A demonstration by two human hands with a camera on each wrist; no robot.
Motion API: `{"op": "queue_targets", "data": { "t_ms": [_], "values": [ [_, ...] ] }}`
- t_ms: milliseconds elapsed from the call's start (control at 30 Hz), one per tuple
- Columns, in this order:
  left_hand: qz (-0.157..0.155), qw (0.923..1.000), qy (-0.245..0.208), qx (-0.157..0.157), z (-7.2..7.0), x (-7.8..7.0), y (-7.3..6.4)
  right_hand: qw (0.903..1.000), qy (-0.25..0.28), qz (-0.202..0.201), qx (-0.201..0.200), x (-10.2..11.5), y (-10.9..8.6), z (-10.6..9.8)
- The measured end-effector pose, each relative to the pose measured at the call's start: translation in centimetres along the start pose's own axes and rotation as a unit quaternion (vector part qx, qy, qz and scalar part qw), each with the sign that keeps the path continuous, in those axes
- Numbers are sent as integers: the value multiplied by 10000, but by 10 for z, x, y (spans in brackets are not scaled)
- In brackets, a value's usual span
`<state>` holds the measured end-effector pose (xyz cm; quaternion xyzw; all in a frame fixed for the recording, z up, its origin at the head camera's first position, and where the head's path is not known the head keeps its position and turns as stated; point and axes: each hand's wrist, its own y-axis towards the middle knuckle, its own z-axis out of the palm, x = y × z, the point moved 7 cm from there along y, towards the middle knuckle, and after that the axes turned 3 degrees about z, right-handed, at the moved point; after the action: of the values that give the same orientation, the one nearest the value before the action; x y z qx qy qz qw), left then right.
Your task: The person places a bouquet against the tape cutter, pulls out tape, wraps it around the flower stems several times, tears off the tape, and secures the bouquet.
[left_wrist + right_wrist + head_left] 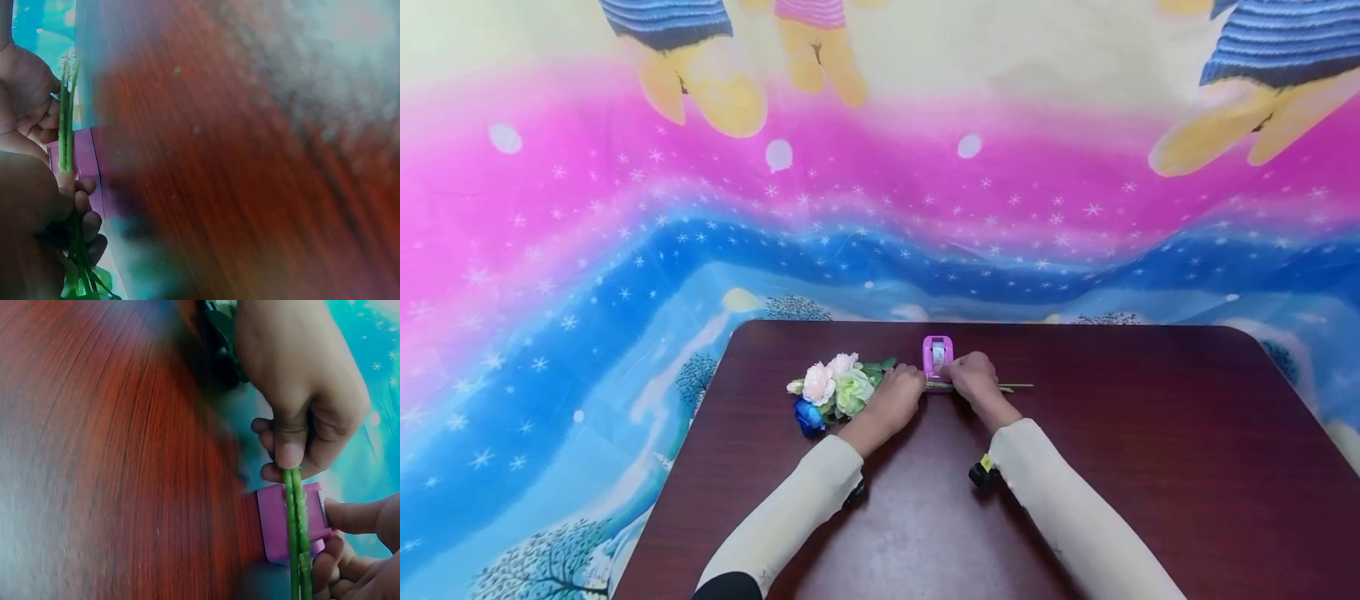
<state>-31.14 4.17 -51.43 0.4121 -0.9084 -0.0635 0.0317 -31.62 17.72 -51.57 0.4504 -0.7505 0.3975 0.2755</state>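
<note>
My left hand (900, 395) pinches the green stems (291, 519) of a small bunch of artificial flowers between thumb and fingers. The blooms (835, 385), pale pink, light green and blue, lie to the left of that hand. Beyond the stems is a pink tape dispenser (928, 343) with a serrated cutter (323, 506). My right hand (976, 377) grips the dispenser at its cutter end. In the right wrist view its thumb (353, 517) is at the teeth and the other fingers curl below, beside the stems. Whether it also pinches a tape end, I cannot tell.
The dark reddish-brown table (1150, 433) has its far edge close behind the dispenser. A printed cloth (880, 208) with pink and blue bands hangs behind it. A black wrist camera (982, 473) hangs beneath the right sleeve. The bare stem ends extend past the right hand.
</note>
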Motion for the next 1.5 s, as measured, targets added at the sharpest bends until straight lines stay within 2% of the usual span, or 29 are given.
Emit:
{"op": "queue_targets", "data": {
  "t_ms": [167,267,467,767,933,1033,1233,1500],
  "values": [
    [-122,9992,-359,117,2,3,-1,9983,442,270,269,-2,-2,5],
    [-165,9988,-459,65,1,3,-1,9980,429,317,325,-1,-3,6],
    [-172,9985,-516,-34,0,1,-1,9990,-7,258,373,4,-5,5],
    [-162,9986,-498,-13,-3,2,-2,9974,-190,192,667,12,-7,6],
    [-147,9983,-550,-127,-8,1,-2,9952,-872,-35,451,21,-8,1],
    [-180,9967,-772,-171,-10,2,1,9935,-1103,-112,248,24,-7,0],
    [-194,9917,-1269,-47,-7,3,5,9953,-962,-59,92,24,-9,0],
    [-482,9836,-1738,-78,-3,8,8,9997,-196,104,-59,14,-11,-5]
  ]
}}
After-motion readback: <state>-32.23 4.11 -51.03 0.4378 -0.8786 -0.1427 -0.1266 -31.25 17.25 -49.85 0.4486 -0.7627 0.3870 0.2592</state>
